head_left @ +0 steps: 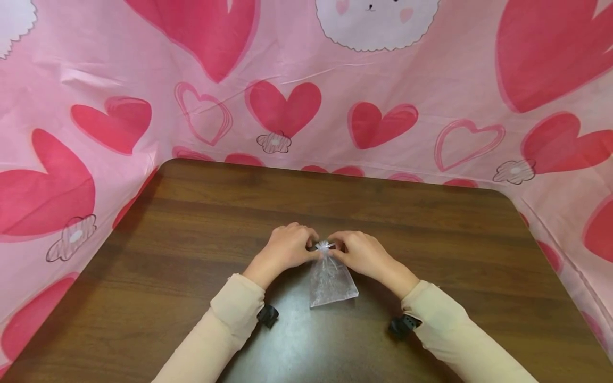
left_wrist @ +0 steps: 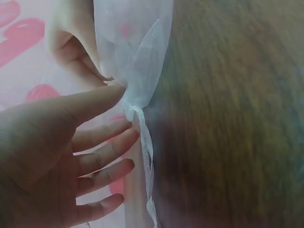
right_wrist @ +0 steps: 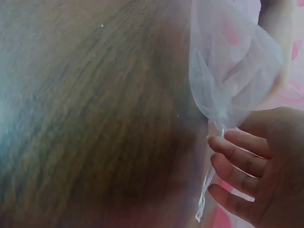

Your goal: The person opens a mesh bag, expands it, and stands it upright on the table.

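A sheer white drawstring pouch (head_left: pixel 331 284) hangs between my two hands above the brown table, its neck gathered tight and its wider end toward me. My left hand (head_left: pixel 286 248) pinches the neck from the left, the thumb on it in the left wrist view and the other fingers spread below. From the right, my right hand (head_left: pixel 361 253) pinches the same gathered neck with thumb and forefinger. A thin white ribbon (left_wrist: pixel 148 166) trails from the neck in the left wrist view, and another ribbon end (right_wrist: pixel 203 194) dangles by the right fingers. I see nothing inside the pouch.
The dark wooden table (head_left: pixel 230 202) has rounded far corners. A pink sheet (head_left: pixel 330 90) with red hearts stands behind and along both sides of it. Black wrist straps (head_left: pixel 268 315) sit at both sleeve cuffs.
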Action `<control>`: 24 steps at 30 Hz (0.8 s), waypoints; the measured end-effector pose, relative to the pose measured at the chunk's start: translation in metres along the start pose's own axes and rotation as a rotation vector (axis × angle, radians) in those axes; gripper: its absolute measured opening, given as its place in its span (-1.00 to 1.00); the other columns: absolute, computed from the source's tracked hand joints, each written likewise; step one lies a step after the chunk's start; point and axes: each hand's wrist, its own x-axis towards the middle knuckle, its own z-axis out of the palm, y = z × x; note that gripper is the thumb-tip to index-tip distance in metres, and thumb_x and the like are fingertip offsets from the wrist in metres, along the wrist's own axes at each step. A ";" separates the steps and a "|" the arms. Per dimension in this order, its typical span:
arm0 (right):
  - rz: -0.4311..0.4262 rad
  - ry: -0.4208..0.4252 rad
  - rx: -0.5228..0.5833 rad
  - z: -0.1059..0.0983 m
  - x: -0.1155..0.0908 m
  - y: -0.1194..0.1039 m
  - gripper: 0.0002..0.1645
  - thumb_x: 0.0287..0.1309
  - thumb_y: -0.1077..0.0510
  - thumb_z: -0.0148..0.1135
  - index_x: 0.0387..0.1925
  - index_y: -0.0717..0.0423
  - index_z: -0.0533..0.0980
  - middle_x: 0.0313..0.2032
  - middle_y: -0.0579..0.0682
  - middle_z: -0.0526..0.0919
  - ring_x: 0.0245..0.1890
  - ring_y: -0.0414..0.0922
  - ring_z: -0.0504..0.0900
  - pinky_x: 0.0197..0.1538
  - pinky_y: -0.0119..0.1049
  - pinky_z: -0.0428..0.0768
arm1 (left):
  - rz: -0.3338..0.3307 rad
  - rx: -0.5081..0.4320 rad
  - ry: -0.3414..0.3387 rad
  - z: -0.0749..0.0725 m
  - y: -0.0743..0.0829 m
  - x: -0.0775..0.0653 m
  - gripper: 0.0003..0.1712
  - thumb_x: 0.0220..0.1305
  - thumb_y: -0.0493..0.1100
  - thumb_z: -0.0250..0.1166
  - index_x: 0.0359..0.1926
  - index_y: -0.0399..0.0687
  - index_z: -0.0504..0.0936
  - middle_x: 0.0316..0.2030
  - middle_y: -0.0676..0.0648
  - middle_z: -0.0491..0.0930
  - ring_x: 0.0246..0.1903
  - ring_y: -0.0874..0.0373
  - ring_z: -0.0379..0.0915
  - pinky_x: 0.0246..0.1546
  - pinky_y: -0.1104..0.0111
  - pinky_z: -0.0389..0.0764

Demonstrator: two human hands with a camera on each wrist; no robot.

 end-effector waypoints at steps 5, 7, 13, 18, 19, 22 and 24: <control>0.034 -0.032 -0.005 0.005 0.003 -0.002 -0.62 0.22 0.07 0.37 0.03 0.15 0.62 -0.53 -0.21 0.51 -0.60 -0.27 0.38 -0.49 -0.31 0.38 | -0.002 0.006 -0.002 0.004 0.001 0.001 -0.62 0.14 0.19 0.45 -0.12 0.12 0.74 -0.39 0.16 0.60 -0.23 0.16 0.48 -0.25 0.18 0.51; 0.049 -0.028 0.001 0.007 0.004 -0.002 -0.67 0.21 0.09 0.38 -0.02 0.12 0.63 -0.52 -0.21 0.53 -0.59 -0.27 0.40 -0.45 -0.28 0.41 | -0.007 0.001 0.004 0.005 0.002 0.001 -0.65 0.12 0.18 0.46 -0.16 0.12 0.73 -0.39 0.18 0.59 -0.24 0.17 0.48 -0.23 0.18 0.51; 0.085 0.021 0.052 0.010 0.002 -0.002 -0.86 0.15 0.18 0.41 -0.24 0.04 0.62 -0.47 -0.19 0.64 -0.53 -0.27 0.50 -0.39 -0.23 0.49 | -0.035 -0.076 0.000 0.009 0.004 -0.002 -0.67 0.14 0.17 0.45 -0.17 0.13 0.69 -0.39 0.21 0.60 -0.26 0.21 0.52 -0.20 0.16 0.51; 0.074 0.085 0.113 0.012 -0.005 0.000 -0.91 0.14 0.17 0.43 -0.35 -0.01 0.62 -0.49 -0.20 0.63 -0.53 -0.29 0.52 -0.42 -0.27 0.50 | -0.056 -0.231 0.000 0.009 0.005 -0.010 -0.68 0.22 0.13 0.40 -0.11 0.09 0.66 -0.33 0.21 0.67 -0.25 0.23 0.59 -0.14 0.13 0.52; 0.069 0.101 0.127 0.013 -0.007 0.000 -0.91 0.14 0.17 0.43 -0.36 -0.02 0.62 -0.51 -0.20 0.62 -0.53 -0.29 0.51 -0.43 -0.28 0.49 | -0.062 -0.271 0.004 0.010 0.005 -0.012 -0.69 0.23 0.11 0.39 -0.10 0.10 0.66 -0.32 0.21 0.67 -0.24 0.23 0.59 -0.13 0.13 0.51; 0.052 0.160 0.171 0.012 -0.014 -0.001 -0.90 0.13 0.19 0.44 -0.37 -0.01 0.62 -0.53 -0.21 0.60 -0.54 -0.29 0.49 -0.44 -0.31 0.47 | -0.083 -0.380 0.028 0.010 0.007 -0.017 -0.73 0.27 0.09 0.37 -0.09 0.12 0.66 -0.29 0.21 0.69 -0.22 0.24 0.60 -0.10 0.11 0.50; 0.035 0.205 0.192 0.012 -0.019 -0.003 -0.88 0.11 0.21 0.45 -0.37 -0.01 0.62 -0.54 -0.21 0.58 -0.55 -0.28 0.46 -0.45 -0.32 0.45 | -0.103 -0.441 0.049 0.009 0.009 -0.020 -0.74 0.29 0.09 0.35 -0.08 0.13 0.66 -0.27 0.21 0.70 -0.22 0.26 0.60 -0.10 0.10 0.49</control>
